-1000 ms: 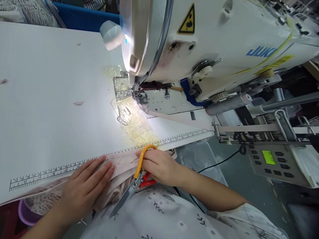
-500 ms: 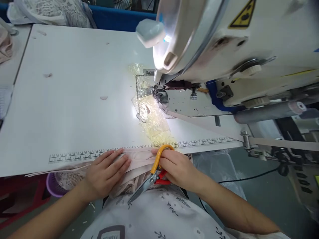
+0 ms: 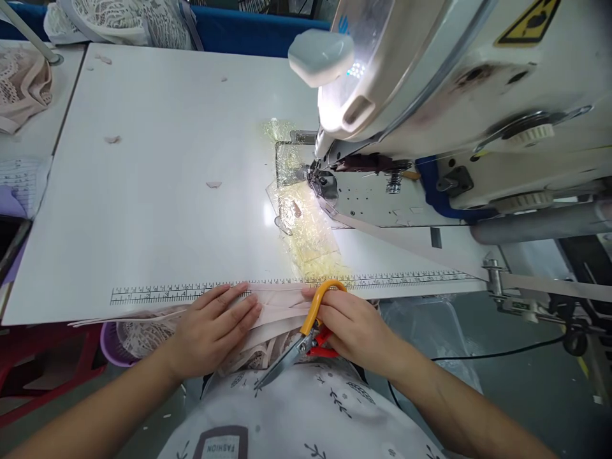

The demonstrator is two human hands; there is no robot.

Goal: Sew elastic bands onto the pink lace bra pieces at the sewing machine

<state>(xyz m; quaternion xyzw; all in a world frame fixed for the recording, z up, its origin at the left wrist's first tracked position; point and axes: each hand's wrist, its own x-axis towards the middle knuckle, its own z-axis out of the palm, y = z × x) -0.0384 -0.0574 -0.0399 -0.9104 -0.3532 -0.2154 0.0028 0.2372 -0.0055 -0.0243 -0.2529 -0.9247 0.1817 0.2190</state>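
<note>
A folded band of pink fabric is laid along the printed ruler at the near edge of the white desk, just below the scale. The left hand is pressed flat on the fabric below the ruler; its fingers are stretched out and nothing is gripped by them. To the right of it, also on the ruler's lower side, the right hand has its fingers closed around the scissors. The yellow loop reaches up to the ruler, while the red handle is mostly covered by the palm. The blades are shut and pointed away from the ruler, toward the person's body. How far the fabric hangs below the desk edge cannot be made out, as it is hidden by both hands. Beyond the ruler, the sewing machine is cut off by the top and right borders. Below the ruler's left end, a purple basket is partly hidden under the desk.
</note>
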